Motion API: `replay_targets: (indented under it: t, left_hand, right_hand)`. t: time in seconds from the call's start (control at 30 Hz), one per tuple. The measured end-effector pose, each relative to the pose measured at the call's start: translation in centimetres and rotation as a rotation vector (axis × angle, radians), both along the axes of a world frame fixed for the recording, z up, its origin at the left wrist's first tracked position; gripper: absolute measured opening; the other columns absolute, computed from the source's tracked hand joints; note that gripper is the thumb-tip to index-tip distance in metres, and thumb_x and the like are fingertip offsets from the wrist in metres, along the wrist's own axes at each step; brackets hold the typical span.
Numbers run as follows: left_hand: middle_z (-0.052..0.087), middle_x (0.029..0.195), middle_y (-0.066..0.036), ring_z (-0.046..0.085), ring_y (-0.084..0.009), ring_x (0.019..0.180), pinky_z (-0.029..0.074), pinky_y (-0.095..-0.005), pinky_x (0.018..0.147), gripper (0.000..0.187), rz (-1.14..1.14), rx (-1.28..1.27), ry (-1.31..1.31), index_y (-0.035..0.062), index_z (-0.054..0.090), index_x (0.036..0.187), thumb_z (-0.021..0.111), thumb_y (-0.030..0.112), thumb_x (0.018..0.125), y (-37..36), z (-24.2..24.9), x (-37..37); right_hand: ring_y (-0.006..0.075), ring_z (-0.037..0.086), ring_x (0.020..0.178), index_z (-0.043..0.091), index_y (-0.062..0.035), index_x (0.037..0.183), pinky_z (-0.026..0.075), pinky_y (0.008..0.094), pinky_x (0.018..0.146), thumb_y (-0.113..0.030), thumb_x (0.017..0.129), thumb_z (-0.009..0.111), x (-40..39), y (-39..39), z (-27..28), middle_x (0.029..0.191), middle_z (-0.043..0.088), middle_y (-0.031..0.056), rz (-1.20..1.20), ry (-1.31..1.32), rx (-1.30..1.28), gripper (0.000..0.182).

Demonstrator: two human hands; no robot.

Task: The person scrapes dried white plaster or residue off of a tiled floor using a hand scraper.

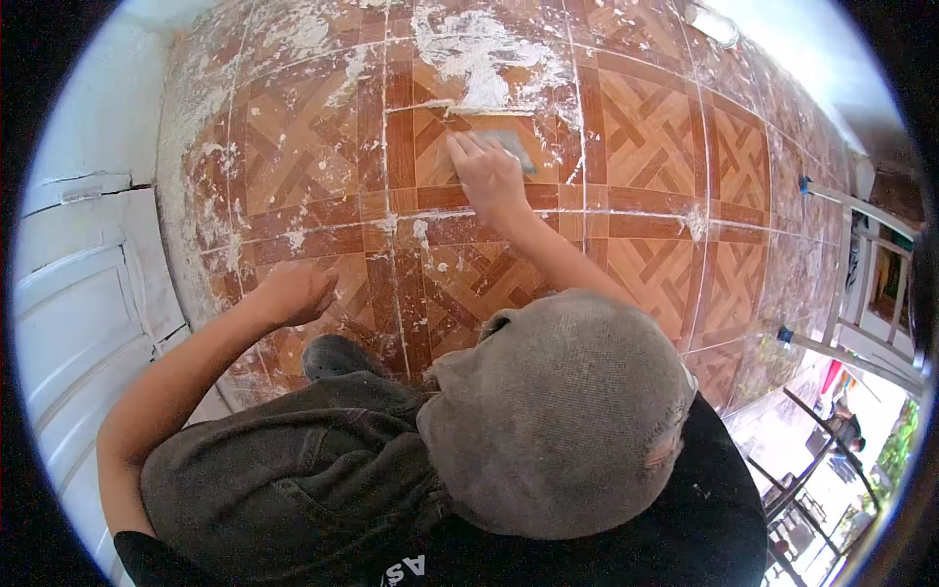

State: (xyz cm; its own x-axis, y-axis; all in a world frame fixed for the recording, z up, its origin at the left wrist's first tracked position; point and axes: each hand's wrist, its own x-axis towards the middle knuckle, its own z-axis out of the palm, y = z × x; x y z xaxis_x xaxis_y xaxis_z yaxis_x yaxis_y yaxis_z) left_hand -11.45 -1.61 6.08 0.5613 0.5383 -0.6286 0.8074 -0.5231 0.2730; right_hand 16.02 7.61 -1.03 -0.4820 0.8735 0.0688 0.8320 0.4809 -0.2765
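I'm pressing my right hand [486, 174], fingers clamped on a scraper [509, 145], flat against the plaster-smeared patterned floor tiles [665, 147], while my left hand [296, 292], loosely curled and holding nothing, is bracing me.

A single fisheye view looks steeply down, seemingly from above the person's cap [558, 411], close in. The tiled floor [323, 127] fills the frame toward 12 o'clock; an open doorway [861, 430] sits at 4 o'clock.

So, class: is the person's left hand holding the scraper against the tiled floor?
No. The right hand presses the scraper on the tiled floor; the left hand rests empty on it.
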Motion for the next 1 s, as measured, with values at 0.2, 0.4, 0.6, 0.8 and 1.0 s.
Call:
replay_targets:
  t: [0.2, 0.4, 0.6, 0.8, 1.0]
  left_hand:
    - [0.058, 0.070, -0.018, 0.058, -0.0359, 0.067, 0.046, -0.0453, 0.058, 0.021, -0.020, -0.130, 0.178, 0.0027, 0.053, 0.080, 0.044, 0.021, 0.079, 0.3, 1.6, 1.5]
    - [0.058, 0.070, -0.018, 0.058, -0.0356, 0.067, 0.046, -0.0457, 0.058, 0.019, -0.049, -0.086, 0.099, 0.0032, 0.052, 0.082, 0.044, 0.020, 0.078, 0.5, -0.3, 0.8]
    - [0.057, 0.067, -0.018, 0.057, -0.0347, 0.067, 0.046, -0.0449, 0.056, 0.017, -0.029, -0.079, 0.141, 0.0031, 0.051, 0.080, 0.042, 0.018, 0.079, 1.3, 0.7, 1.9]
    - [0.057, 0.070, -0.019, 0.057, -0.0370, 0.069, 0.046, -0.0463, 0.058, 0.016, 0.027, -0.002, 0.065, 0.0031, 0.052, 0.080, 0.042, 0.016, 0.078, 0.1, 0.8, 1.3]
    - [0.057, 0.070, -0.021, 0.057, -0.0383, 0.068, 0.046, -0.0468, 0.059, 0.018, 0.013, -0.087, 0.108, 0.0032, 0.053, 0.080, 0.041, 0.018, 0.079, 0.1, 0.3, 0.8]
  right_hand:
    - [0.0226, 0.045, 0.111, 0.044, -0.0063, 0.118, 0.037, 0.0361, 0.091, -0.002, 0.067, 0.054, 6.9, -8.3, 1.5, 0.120, 0.047, 0.0078, -0.027, -0.057, -0.042, 0.053]
    - [0.0222, 0.049, 0.104, 0.046, -0.0065, 0.116, 0.039, 0.0338, 0.089, -0.003, 0.066, 0.054, 8.4, -6.5, -0.8, 0.116, 0.049, 0.0066, -0.002, -0.104, 0.091, 0.050]
    - [0.0226, 0.057, 0.088, 0.052, -0.0146, 0.109, 0.047, 0.0357, 0.069, -0.003, 0.066, 0.054, 6.8, 2.7, -1.4, 0.108, 0.055, 0.0026, -0.083, -0.009, -0.002, 0.044]
    - [0.0239, 0.055, 0.092, 0.052, -0.0116, 0.110, 0.045, 0.0355, 0.077, 0.001, 0.066, 0.052, 7.7, -1.3, 0.0, 0.113, 0.052, 0.0060, -0.018, -0.060, 0.055, 0.045]
    - [0.0265, 0.052, 0.098, 0.049, -0.0106, 0.112, 0.040, 0.0373, 0.086, 0.004, 0.064, 0.054, 8.4, -8.7, 0.3, 0.116, 0.049, 0.0078, -0.080, -0.044, 0.049, 0.050]
